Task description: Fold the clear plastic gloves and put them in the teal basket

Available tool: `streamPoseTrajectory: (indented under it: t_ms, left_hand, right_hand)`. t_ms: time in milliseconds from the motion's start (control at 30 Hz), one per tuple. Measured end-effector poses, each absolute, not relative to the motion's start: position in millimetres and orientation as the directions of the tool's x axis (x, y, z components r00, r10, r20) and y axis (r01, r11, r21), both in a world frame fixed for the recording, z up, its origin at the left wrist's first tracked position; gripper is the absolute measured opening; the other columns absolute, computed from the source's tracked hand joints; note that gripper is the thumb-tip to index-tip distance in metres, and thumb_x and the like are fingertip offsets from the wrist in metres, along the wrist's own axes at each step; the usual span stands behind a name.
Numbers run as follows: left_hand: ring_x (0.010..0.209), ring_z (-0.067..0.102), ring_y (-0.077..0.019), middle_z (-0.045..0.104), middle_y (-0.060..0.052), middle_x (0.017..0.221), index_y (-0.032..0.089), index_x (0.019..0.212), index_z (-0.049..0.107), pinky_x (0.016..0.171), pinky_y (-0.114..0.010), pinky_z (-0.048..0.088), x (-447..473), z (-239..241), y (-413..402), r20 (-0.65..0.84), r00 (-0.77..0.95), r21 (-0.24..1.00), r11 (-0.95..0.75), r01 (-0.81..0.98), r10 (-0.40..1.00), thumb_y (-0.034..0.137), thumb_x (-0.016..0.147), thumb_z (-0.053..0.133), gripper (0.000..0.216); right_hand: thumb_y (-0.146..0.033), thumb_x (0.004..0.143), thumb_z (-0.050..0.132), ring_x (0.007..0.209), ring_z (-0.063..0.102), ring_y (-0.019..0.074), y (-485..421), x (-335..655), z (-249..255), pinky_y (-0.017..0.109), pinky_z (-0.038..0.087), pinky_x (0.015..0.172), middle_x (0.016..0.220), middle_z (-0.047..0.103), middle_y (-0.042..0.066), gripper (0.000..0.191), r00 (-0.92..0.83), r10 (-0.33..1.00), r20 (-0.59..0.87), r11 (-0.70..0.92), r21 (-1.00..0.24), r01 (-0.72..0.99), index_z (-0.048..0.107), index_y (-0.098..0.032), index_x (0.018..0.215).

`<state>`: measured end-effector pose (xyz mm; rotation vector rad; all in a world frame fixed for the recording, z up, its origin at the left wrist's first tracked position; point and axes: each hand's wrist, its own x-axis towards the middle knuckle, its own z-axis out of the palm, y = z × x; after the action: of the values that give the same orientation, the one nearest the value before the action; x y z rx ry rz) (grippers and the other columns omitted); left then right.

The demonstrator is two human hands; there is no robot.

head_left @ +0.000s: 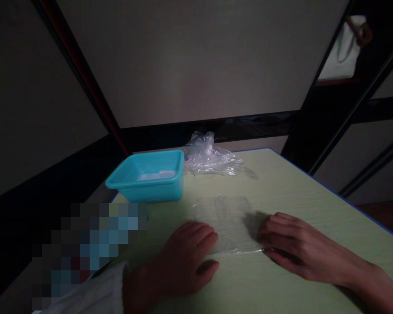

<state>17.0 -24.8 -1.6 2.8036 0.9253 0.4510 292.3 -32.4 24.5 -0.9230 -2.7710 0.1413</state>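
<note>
A clear flat plastic bag (229, 222) lies spread on the table between my two hands. My left hand (190, 257) rests at its left edge, fingers lying flat on it and the thumb held apart below. At the opposite edge is my right hand (294, 248), its fingers curled down and its thumb at the near right corner of the bag. The right fingertips are partly hidden, but they look closed on that edge. The bag's near edge shows as a bright straight line.
A turquoise plastic basin (150, 194) stands at the table's back left, with something white inside. Beside it sits a crumpled heap of clear plastic (212, 159). The pale green table (291, 187) has a blue edge. Behind it are wardrobe panels and a white bag (342, 56) on a shelf.
</note>
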Motion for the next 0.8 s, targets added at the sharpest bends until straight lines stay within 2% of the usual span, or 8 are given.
streamPoseTrajectory:
  t_ms: [200, 367, 533, 667, 800]
  left_hand:
    - [0.095, 0.058, -0.0255, 0.063, -0.011, 0.107, 0.016, 0.104, 0.058, 0.086, -0.039, 0.048, 19, -2, -26, 0.287, 0.754, 0.188, -0.807, 0.560, 0.590, 0.024, 0.077, 0.054, 0.028]
    - [0.091, 0.059, -0.0230, 0.064, -0.010, 0.102, 0.016, 0.099, 0.058, 0.082, -0.037, 0.049, 20, -5, -27, 0.401, 0.718, 0.179, -0.818, 0.547, 0.569, 0.023, 0.077, 0.052, 0.023]
    - [0.086, 0.060, -0.0226, 0.066, -0.009, 0.098, 0.016, 0.092, 0.059, 0.078, -0.037, 0.051, 21, -4, -26, 0.428, 0.714, 0.171, -0.825, 0.538, 0.554, 0.021, 0.075, 0.053, 0.019]
    - [0.087, 0.060, -0.0226, 0.066, -0.009, 0.098, 0.016, 0.096, 0.060, 0.079, -0.037, 0.051, 22, -3, -26, 0.431, 0.694, 0.209, -0.812, 0.545, 0.577, 0.019, 0.073, 0.055, 0.023]
    - [0.092, 0.060, -0.0216, 0.065, -0.009, 0.103, 0.014, 0.102, 0.059, 0.083, -0.035, 0.050, 23, -6, -24, 0.464, 0.665, 0.251, -0.807, 0.535, 0.585, 0.014, 0.074, 0.054, 0.029]
  right_hand:
    - [-0.012, 0.084, 0.044, 0.076, 0.053, 0.0211, -31, 292, 21, 0.037, 0.042, 0.070, 0.081, 0.061, 0.007, 0.021, -0.769, 0.618, 0.166, 0.786, -0.153, 0.599, 0.063, -0.018, 0.089]
    - [-0.013, 0.086, 0.039, 0.075, 0.052, 0.0203, -31, 293, 14, 0.036, 0.041, 0.070, 0.080, 0.060, 0.007, 0.022, -0.757, 0.608, 0.240, 0.794, -0.160, 0.587, 0.061, -0.017, 0.087]
    - [-0.014, 0.088, 0.037, 0.070, 0.052, 0.0193, -29, 293, 14, 0.035, 0.041, 0.066, 0.074, 0.060, 0.006, 0.024, -0.760, 0.578, 0.298, 0.811, -0.107, 0.575, 0.060, -0.017, 0.083]
    - [-0.013, 0.087, 0.035, 0.071, 0.055, 0.0183, -28, 293, 17, 0.034, 0.045, 0.067, 0.077, 0.061, 0.007, 0.022, -0.731, 0.585, 0.351, 0.808, -0.174, 0.563, 0.056, -0.017, 0.083]
    - [-0.013, 0.088, 0.035, 0.075, 0.060, 0.0185, -27, 294, 17, 0.034, 0.050, 0.068, 0.082, 0.065, 0.009, 0.020, -0.671, 0.617, 0.411, 0.782, -0.221, 0.583, 0.055, -0.016, 0.090]
